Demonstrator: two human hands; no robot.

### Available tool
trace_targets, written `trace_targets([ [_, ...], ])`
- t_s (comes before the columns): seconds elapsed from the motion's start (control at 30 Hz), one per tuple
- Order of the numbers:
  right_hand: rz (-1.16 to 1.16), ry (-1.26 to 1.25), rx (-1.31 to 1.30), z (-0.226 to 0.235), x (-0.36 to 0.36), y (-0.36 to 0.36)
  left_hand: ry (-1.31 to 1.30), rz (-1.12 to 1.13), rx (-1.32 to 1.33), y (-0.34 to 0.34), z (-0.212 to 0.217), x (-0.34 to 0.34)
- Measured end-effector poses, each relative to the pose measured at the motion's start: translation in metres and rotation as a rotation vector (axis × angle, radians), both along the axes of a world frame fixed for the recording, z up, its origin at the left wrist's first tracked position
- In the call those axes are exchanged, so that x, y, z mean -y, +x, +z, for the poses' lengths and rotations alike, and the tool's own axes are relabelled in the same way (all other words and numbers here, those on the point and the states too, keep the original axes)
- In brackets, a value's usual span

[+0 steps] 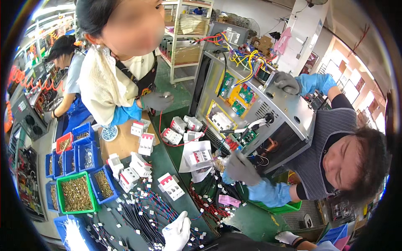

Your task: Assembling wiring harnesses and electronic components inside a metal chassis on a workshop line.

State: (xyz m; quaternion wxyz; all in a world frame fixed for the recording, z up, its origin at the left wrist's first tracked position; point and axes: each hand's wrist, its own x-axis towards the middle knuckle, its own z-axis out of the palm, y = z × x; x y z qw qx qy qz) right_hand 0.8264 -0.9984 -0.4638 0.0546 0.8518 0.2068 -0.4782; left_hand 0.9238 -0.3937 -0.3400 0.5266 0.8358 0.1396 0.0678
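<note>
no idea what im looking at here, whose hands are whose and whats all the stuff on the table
This is one picture from a wide fisheye camera worn on a person's head, looking down at a workbench, so straight edges bend near the rim. The wearer's own hands wear white gloves at the bottom edge: the left hand rests on a pile of thin wire leads with white plugs; the right hand barely shows at the edge, and whether it holds anything cannot be told. The grey-gloved hands belong to two co-workers, one reaching into an open metal machine cabinet full of circuit boards and coloured wires. On the green table lie white-and-red switch blocks and small bins of screws.
</note>
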Motion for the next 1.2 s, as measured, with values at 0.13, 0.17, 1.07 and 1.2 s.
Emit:
trace_targets([
  [0.13, -0.372, -0.095, -0.142, -0.013, 0.013, -0.022, 0.032, -0.026, 0.02, 0.003, 0.002, 0.001],
  [0.17, -0.272, -0.026, -0.119, -0.014, 0.002, -0.015, -0.013, -0.016, -0.01, 0.003, 0.002, 0.001],
  [1.07, -0.007, 0.064, -0.071, 0.033, -0.13, 0.073, -0.022, 0.007, -0.017, -0.002, -0.003, -0.024],
  [1.2, -0.488, 0.039, -0.091, 0.037, -0.16, 0.078, 0.002, -0.016, -0.005, 0.0, -0.007, -0.025],
])
